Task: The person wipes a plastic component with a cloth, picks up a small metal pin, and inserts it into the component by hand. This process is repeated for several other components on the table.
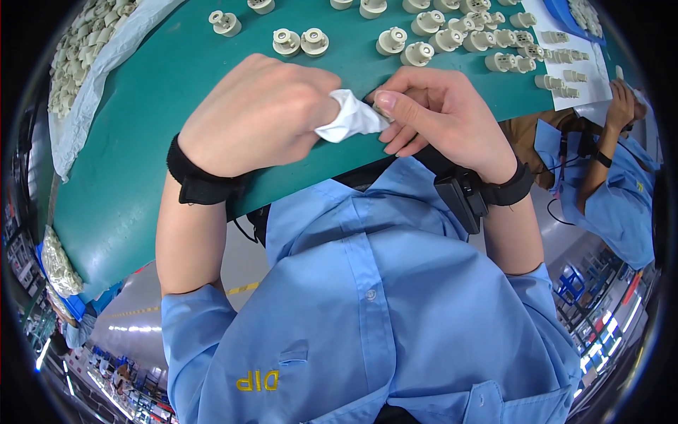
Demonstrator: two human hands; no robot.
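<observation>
My left hand (265,109) is closed in a fist over the green table, gripping a white cloth (349,116) that pokes out past the fingers. Its twisted end reaches my right hand (445,113), where thumb and fingers pinch a small beige part (382,109). Most of that part is covered by the fingers, so its full shape is hidden. Cloth and part appear to touch. Just beyond the hands stand two beige round plastic fittings (286,42) (314,42), side by side.
Several more beige fittings (417,54) stand in loose rows at the far right of the green table (106,212). A heap of beige pieces (81,53) lies in a plastic bag at the far left. To the right, another person (607,169) in blue works beside white paper (575,63).
</observation>
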